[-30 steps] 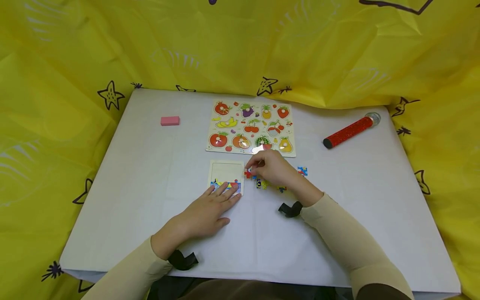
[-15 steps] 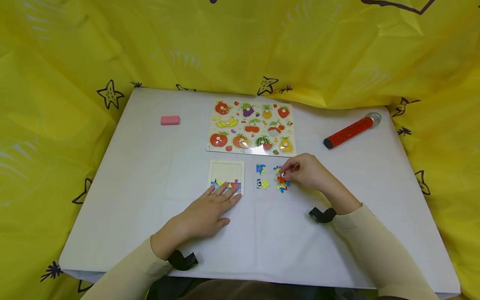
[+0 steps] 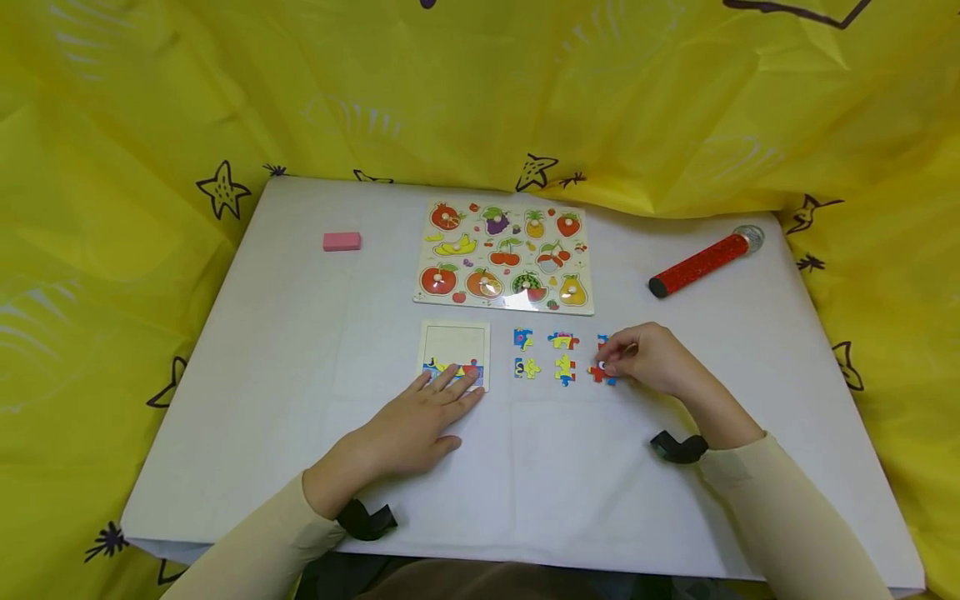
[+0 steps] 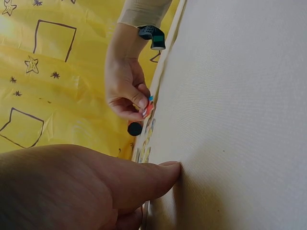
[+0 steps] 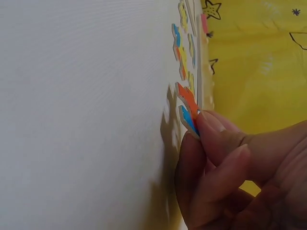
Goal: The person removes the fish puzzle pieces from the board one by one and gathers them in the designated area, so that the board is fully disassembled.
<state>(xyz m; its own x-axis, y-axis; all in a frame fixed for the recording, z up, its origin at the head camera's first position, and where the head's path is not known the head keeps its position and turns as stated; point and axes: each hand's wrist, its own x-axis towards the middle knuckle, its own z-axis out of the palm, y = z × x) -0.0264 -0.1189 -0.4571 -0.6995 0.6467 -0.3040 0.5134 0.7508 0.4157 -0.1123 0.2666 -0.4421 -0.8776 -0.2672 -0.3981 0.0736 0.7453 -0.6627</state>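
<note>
My right hand (image 3: 647,358) pinches a red and blue jigsaw piece (image 5: 188,98) between thumb and fingers, close over the table at the right end of the loose pieces. Part of another blue and red piece (image 3: 603,340) shows just behind those fingertips. My left hand (image 3: 420,421) lies flat with straight fingers over the lower edge of a small square puzzle tray (image 3: 453,333). A strip of joined pieces (image 3: 471,372) fills the tray's bottom, partly hidden by the fingers. Between the tray and my right hand lie several loose jigsaw pieces (image 3: 564,368) in two rows.
Behind the small tray lies a larger fruit peg puzzle board (image 3: 502,268). A pink block (image 3: 342,242) sits at the back left. At the back right rests a red glittery tube (image 3: 705,262) with a black end. Yellow patterned cloth (image 3: 480,100) hangs around the white table (image 3: 300,333).
My right hand has moved right from beside the tray, carrying the red and blue jigsaw piece past the other loose pieces. The left hand has stayed on the tray.
</note>
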